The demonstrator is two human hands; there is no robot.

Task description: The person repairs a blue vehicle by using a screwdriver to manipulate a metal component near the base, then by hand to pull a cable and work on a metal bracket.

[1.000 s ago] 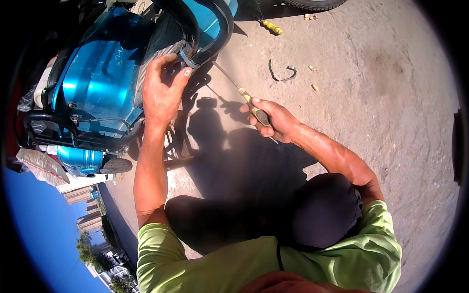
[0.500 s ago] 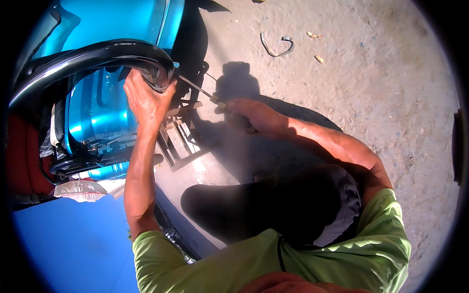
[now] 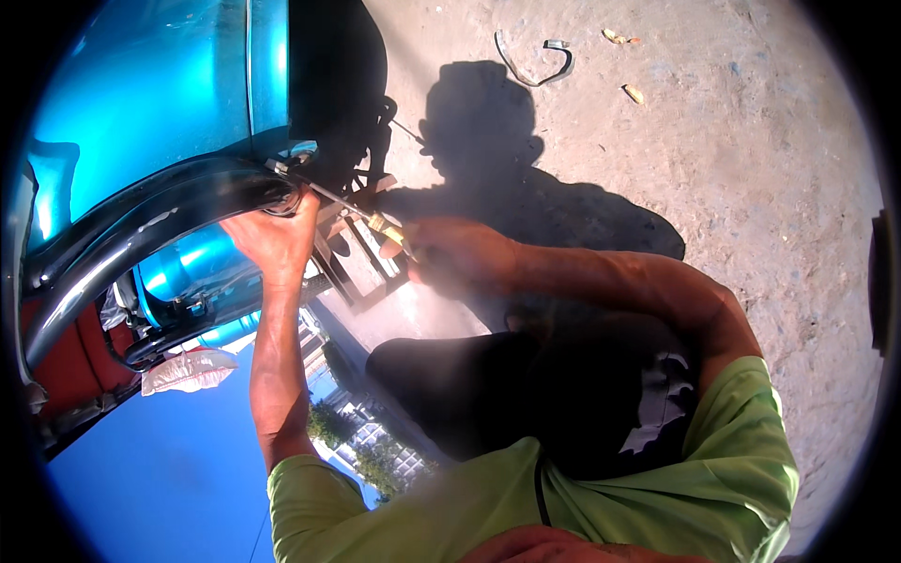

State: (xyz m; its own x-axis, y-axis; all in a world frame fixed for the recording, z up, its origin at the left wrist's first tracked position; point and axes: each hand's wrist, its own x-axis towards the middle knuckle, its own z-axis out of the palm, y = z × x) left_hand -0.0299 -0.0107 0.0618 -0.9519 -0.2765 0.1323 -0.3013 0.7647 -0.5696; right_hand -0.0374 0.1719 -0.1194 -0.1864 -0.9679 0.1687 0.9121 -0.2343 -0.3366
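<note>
My left hand (image 3: 274,239) is closed round the end of a thick, glossy black curved tube (image 3: 141,220), from below. In my right hand (image 3: 460,251), which lies in shadow, is a screwdriver (image 3: 387,228) with a yellowish handle and a long thin metal shaft. The shaft slants up and left to the tube's end, beside a small metal bracket (image 3: 298,153) at the edge of a shiny blue body panel (image 3: 160,84). Whether the tip touches the bracket or the tube, I cannot tell.
Under the tube is a second blue panel (image 3: 192,267). A slatted metal frame (image 3: 352,272) stands on the ground below my hands. On the concrete ground (image 3: 723,169) lie a bent dark strip (image 3: 535,80) and small yellowish scraps (image 3: 633,93). A whitish bag (image 3: 190,371) hangs at lower left.
My right hand with the screwdriver has shifted left and slightly down, nearer the tube. The view has tilted, and the tube and my left hand sit lower in it. The left hand keeps its grip.
</note>
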